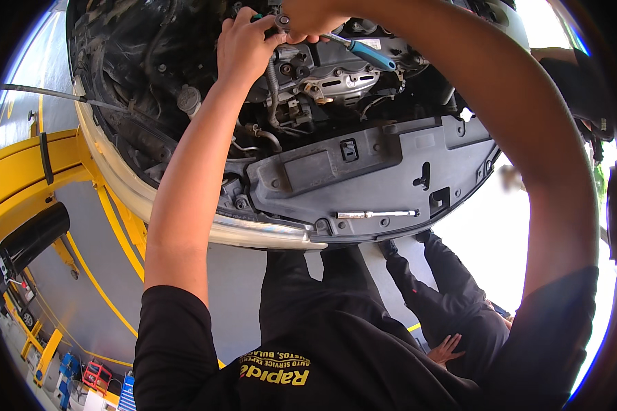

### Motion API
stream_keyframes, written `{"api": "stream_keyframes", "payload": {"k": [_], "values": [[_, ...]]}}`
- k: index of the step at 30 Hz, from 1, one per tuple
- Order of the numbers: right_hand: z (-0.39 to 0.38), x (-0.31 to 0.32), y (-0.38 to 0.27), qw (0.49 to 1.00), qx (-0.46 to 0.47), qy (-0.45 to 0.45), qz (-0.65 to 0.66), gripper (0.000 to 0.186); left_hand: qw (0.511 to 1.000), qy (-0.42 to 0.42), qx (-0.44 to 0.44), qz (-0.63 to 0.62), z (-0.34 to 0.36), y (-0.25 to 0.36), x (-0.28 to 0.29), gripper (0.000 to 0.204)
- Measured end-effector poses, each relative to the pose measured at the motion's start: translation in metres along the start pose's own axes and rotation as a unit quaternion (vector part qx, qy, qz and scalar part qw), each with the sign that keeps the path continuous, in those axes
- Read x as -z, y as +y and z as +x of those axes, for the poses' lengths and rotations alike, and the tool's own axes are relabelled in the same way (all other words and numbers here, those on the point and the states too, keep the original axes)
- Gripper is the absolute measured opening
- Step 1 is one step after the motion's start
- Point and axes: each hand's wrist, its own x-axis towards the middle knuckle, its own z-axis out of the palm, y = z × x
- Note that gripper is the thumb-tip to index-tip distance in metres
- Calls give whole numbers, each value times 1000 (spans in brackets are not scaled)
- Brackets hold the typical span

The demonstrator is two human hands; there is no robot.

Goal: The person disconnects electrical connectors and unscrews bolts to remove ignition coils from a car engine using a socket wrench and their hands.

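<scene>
Both my hands reach far into the engine bay at the top of the head view. My right hand (316, 15) is closed around the shaft of a ratchet wrench (373, 56), whose blue handle sticks out to the right. Beside the wrench's round head, the fingers of my left hand (243, 46) are closed and press against it. What lies beneath the wrench head is hidden by my hands. Below them sits the engine (301, 68), with a silver metal heat shield (346, 85) and several hoses.
A black plastic cover (384, 161) spans the car's front, with a chrome socket extension (377, 214) lying on it. A prop rod (103, 103) crosses the left side. Yellow lift arms (31, 164) stand at left. Another person's legs (452, 281) are close on my right.
</scene>
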Motion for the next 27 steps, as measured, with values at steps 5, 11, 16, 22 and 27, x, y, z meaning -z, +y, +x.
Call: {"api": "stream_keyframes", "payload": {"k": [5,11,16,22,27], "values": [[-25,46,-41,933,-311,-26,181,32,999,-33,3,6,7,5,10,33],[-32,38,-58,915,-354,180,-78,28,998,-37,-44,-11,12,-8,5,34],[-24,52,-38,936,-334,-13,110,20,988,20,-72,-135,11,-13,7,26],[-3,17,-20,979,-183,-65,69,23,987,-19,-55,-153,15,-13,4,27],[-20,48,-57,888,-414,92,180,25,978,-92,-66,-177,24,-19,22,34]]}}
